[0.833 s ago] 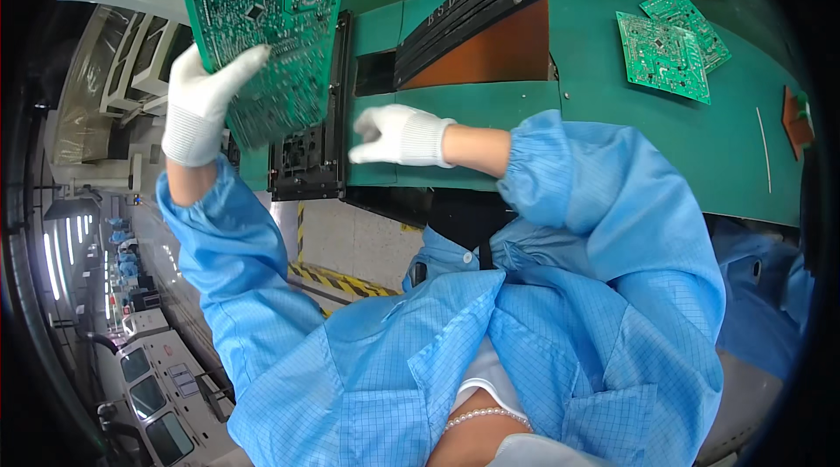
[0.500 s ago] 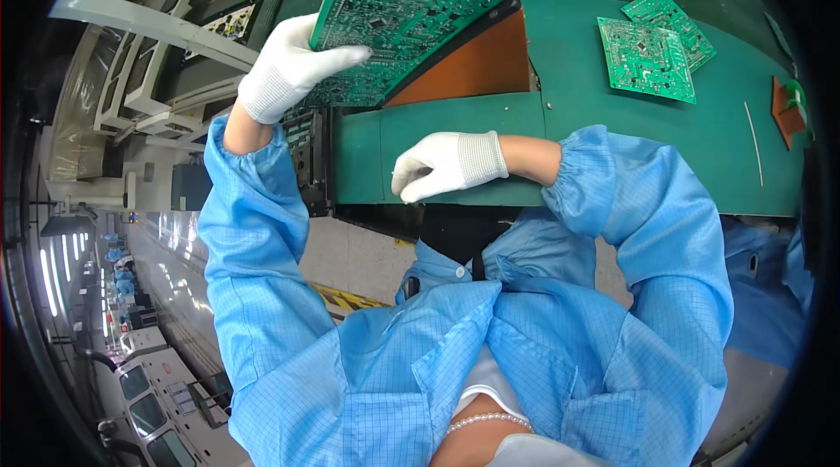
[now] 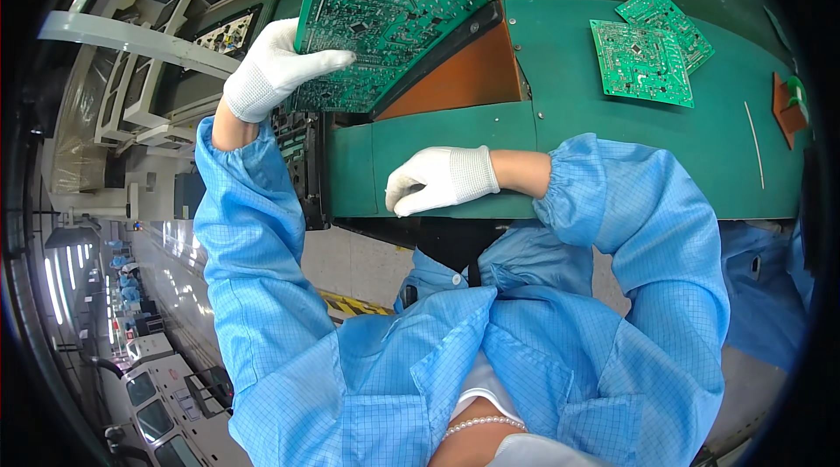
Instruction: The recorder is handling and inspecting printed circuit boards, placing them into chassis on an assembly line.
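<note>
- Our left hand (image 3: 276, 69) grips the board (image 3: 385, 21) by its side, at the orange rack (image 3: 464, 73); contact unclear.
- Our right hand (image 3: 442, 181): loosely curled, narrow thumb gap, near the tabletop (image 3: 630, 165) front edge.

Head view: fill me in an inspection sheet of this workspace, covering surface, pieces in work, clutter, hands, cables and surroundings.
Surface: green bench top, with visible seams.
Pieces in work: large green circuit board, held tilted in front of a black-and-orange rack; contact between them can't be told.
Clutter: four other green circuit boards to the right, the nearer two overlapping; thin white strip; orange-brown block at the right.
Hands: gloved left hand grips the large board's left side, thumb across its face; gloved right hand is curled near the front edge, nothing visible in it.
Cables: nothing seen on the bench.
Surroundings: black-and-yellow floor tape; pale machine at lower left.
</note>
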A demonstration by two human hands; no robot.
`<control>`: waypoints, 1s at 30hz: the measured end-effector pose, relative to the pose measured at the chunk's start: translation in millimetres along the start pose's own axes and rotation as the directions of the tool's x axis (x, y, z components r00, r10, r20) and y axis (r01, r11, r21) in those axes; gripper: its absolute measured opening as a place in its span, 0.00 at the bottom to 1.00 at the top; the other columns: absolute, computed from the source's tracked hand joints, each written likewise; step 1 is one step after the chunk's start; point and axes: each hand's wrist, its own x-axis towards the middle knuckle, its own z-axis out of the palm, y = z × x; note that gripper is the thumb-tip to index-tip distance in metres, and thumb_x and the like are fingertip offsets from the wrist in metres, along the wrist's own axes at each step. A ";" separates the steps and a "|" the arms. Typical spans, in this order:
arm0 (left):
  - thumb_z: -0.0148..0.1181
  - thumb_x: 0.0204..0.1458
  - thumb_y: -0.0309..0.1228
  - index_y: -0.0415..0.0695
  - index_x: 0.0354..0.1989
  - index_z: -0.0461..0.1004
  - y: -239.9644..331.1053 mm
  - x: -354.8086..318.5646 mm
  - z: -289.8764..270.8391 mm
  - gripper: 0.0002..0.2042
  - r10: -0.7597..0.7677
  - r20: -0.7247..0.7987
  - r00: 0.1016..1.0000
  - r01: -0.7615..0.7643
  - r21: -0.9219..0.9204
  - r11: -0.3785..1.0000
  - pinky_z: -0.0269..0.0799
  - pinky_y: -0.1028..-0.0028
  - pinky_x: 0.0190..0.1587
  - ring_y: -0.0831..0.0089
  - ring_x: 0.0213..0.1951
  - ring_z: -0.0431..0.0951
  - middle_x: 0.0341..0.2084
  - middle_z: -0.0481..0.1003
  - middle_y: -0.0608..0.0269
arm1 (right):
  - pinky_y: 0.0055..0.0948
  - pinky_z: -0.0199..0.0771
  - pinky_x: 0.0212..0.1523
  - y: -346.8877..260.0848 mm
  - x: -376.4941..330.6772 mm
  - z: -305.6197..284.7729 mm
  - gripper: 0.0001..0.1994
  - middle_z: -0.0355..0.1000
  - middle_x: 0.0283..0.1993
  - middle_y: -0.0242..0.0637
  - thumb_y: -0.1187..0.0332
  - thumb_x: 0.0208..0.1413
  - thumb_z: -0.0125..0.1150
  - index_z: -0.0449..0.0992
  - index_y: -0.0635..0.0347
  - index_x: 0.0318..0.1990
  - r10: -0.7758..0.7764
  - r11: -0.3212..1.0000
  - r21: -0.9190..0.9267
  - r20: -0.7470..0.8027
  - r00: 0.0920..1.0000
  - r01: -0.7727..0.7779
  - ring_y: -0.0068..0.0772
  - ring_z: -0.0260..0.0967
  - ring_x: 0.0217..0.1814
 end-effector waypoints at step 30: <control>0.66 0.53 0.14 0.36 0.48 0.82 -6.5 -140.0 66.5 0.14 0.322 -0.863 0.389 -0.251 0.237 0.938 0.77 0.71 0.48 0.68 0.43 0.81 0.45 0.82 0.55 | 0.29 0.78 0.46 -165.2 -31.3 -48.2 0.14 0.81 0.43 0.39 0.71 0.54 0.70 0.81 0.64 0.48 -0.465 0.742 -0.670 -0.499 0.731 0.014 0.31 0.79 0.44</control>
